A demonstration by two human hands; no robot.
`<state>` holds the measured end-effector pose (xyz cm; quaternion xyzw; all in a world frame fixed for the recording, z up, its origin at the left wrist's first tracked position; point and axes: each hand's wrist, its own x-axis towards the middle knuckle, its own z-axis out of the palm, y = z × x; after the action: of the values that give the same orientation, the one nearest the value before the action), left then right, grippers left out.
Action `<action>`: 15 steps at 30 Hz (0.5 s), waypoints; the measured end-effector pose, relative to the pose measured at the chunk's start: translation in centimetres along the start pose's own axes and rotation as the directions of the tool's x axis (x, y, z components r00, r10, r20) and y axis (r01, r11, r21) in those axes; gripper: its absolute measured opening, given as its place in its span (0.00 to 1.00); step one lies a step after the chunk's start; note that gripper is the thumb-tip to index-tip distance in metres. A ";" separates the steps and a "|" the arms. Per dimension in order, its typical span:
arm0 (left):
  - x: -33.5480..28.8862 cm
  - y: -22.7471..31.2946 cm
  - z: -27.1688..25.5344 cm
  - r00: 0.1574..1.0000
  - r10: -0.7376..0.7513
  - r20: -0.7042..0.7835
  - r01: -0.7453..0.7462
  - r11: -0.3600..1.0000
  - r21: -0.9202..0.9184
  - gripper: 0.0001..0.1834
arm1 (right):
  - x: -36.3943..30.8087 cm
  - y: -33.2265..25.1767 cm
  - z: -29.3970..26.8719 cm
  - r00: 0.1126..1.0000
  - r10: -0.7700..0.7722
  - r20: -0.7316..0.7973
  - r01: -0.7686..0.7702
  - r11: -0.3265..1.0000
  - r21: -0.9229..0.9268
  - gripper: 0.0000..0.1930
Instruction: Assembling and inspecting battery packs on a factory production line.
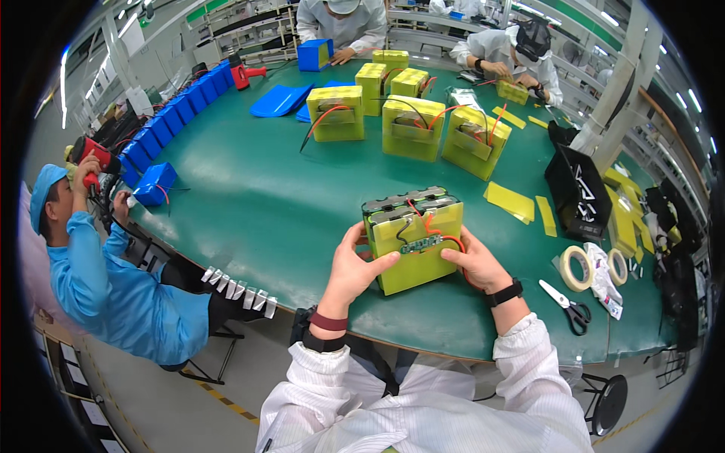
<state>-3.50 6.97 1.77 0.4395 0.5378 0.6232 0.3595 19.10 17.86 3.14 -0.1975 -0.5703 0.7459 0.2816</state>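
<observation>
A battery pack (414,268) with yellow-green insulating sheets on its faces stands at the table's near edge. Rows of cells with metal strips show on its top, and a small green circuit board (423,244) with red and black wires lies across the side facing me. My left hand (355,260) grips the pack's left side, thumb at the board's left end. My right hand (479,260) holds the right side, its thumb near the board's right end, beside a red wire. The fingers behind the pack are partly hidden.
Several yellow packs (411,124) with wires stand farther back. Yellow sheets (510,202), a black bin (578,192), tape rolls (576,269) and scissors (568,306) lie to the right. Blue packs (155,140) line the left edge; a person in blue (124,279) holds a red heat gun (94,158).
</observation>
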 end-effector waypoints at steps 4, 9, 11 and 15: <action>-0.1 0.1 -0.2 1.000 0.007 -0.019 -0.006 0.998 0.065 0.39 | 0.2 0.1 0.3 1.000 0.008 0.016 -0.008 1.000 0.001 0.39; 0.2 -0.1 0.1 1.000 0.024 -0.011 -0.023 0.998 0.063 0.40 | 0.0 0.2 0.1 1.000 0.025 -0.014 -0.025 1.000 -0.008 0.38; 0.2 0.4 0.2 1.000 0.022 0.000 -0.022 1.000 0.017 0.39 | -0.1 0.2 0.0 0.999 0.029 -0.018 -0.029 0.999 -0.014 0.37; 0.3 0.1 0.2 0.997 0.066 0.033 -0.065 0.997 -0.032 0.38 | 0.0 0.4 0.1 0.999 0.016 -0.040 -0.017 1.000 -0.007 0.36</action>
<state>-3.46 7.33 1.94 0.4620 0.5072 0.6352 0.3546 18.98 17.70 2.79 -0.2181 -0.5658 0.7420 0.2859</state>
